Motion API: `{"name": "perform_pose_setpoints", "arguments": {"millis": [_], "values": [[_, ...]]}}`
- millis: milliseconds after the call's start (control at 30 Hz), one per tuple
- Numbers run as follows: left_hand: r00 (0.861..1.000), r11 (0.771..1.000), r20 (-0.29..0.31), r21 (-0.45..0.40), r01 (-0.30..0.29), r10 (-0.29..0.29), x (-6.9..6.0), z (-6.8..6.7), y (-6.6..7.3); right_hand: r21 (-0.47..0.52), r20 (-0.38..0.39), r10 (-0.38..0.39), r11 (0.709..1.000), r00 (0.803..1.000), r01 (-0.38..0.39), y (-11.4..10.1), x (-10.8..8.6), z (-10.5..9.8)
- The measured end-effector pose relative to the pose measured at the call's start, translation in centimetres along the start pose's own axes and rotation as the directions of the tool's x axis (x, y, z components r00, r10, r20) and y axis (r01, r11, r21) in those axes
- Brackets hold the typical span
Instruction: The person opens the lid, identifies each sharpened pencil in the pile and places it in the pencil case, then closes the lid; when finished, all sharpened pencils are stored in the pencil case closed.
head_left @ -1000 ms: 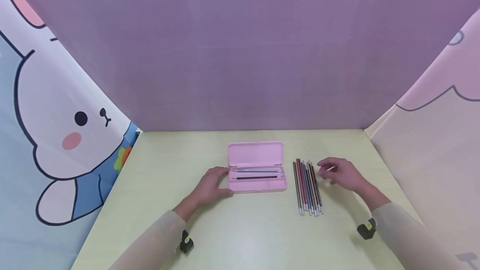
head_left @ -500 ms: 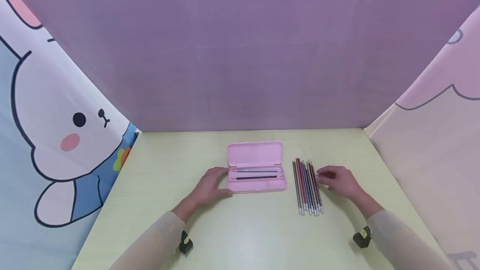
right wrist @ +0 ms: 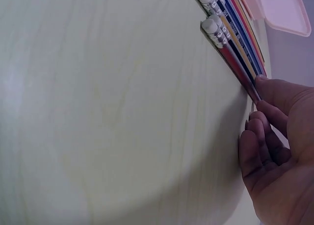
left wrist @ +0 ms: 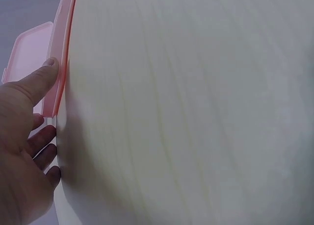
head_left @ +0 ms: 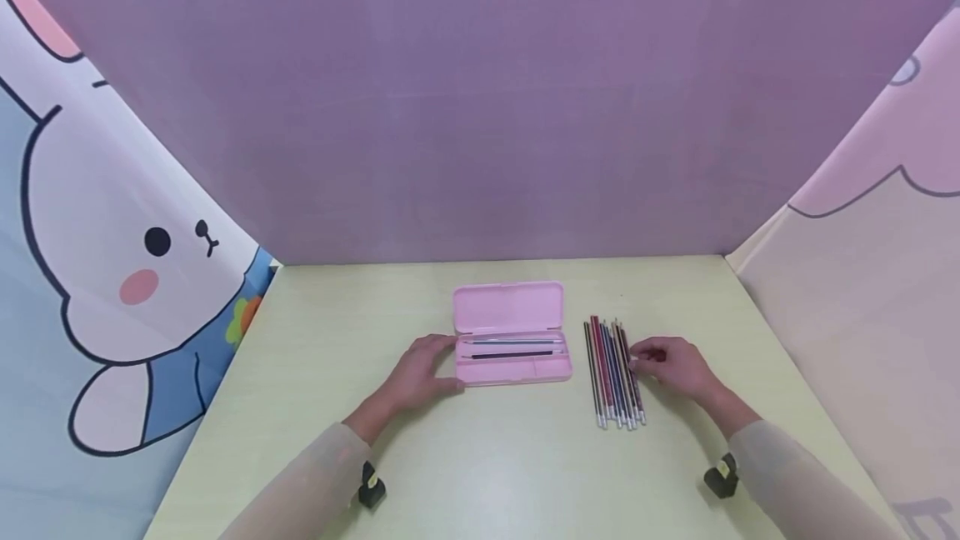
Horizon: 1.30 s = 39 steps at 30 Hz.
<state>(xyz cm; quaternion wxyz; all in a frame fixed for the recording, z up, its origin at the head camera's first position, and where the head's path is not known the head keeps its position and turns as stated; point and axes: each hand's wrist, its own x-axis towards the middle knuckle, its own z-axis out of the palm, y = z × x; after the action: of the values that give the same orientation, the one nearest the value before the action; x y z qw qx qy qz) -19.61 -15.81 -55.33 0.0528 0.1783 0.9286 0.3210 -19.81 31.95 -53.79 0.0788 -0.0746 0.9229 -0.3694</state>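
An open pink pencil case [head_left: 513, 371] lies on the table with its lid folded back and two pencils in its tray. My left hand [head_left: 422, 372] holds it at the left end, thumb against the front wall, the other fingers loosely bent by the short side. To the right, several pencils [head_left: 609, 373] lie side by side, white eraser ends toward me. At their right edge my right hand [head_left: 675, 363] pinches the outermost dark red pencil [right wrist: 234, 63] between thumb and index finger; its other fingers are curled. The pencil's pointed end is hidden in the right wrist view.
The light wood-grain table [head_left: 495, 457] ends at a purple back wall [head_left: 495, 148]. Printed cloth panels [head_left: 112, 273] stand at both sides. A small dark device [head_left: 371, 486] sits at each wrist.
My right hand has come down and left onto the right edge of the row, and its thumb and index finger have closed on a pencil. The left hand and case stay put.
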Motion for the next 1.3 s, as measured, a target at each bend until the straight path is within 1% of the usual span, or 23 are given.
{"name": "perform_pose_setpoints", "arguments": {"millis": [333, 500, 700, 867, 1000, 1100, 1300], "values": [[1.0, 1.0, 0.008, 0.014, 0.023, -0.024, 0.3, 0.3, -0.1, -0.052, -0.02, -0.019, 0.998, 1.0, 0.018, 0.6, 0.2, 0.2], [1.0, 1.0, 0.015, 0.015, 0.027, -0.027, 0.3, 0.4, 0.0, -0.068, -0.012, 0.003, 0.998, 1.0, -0.004, 0.1, 0.1, 0.2], [1.0, 0.999, 0.006, 0.023, 0.025, -0.025, 0.3, 0.4, 0.0, -0.043, -0.016, 0.057, 0.997, 0.998, -0.057, -0.8, -0.1, 0.3], [1.0, 0.999, 0.002, 0.027, 0.028, -0.028, 0.4, 0.4, -0.1, -0.027, -0.035, 0.104, 0.994, 0.994, -0.105, -1.1, -0.1, 0.7], [1.0, 0.999, 0.006, 0.031, 0.027, -0.027, 0.4, 0.4, -0.1, 0.002, -0.042, 0.124, 0.992, 0.991, -0.124, -1.4, -0.3, 1.0], [1.0, 0.999, 0.007, 0.032, 0.027, -0.027, 0.3, 0.3, 0.1, 0.005, -0.046, 0.119, 0.993, 0.992, -0.119, -1.7, -0.3, 1.0], [0.999, 0.999, 0.01, 0.027, 0.031, -0.032, 0.3, 0.2, 0.2, -0.055, -0.072, 0.116, 0.991, 0.991, -0.12, -1.9, -0.4, 1.0]]}}
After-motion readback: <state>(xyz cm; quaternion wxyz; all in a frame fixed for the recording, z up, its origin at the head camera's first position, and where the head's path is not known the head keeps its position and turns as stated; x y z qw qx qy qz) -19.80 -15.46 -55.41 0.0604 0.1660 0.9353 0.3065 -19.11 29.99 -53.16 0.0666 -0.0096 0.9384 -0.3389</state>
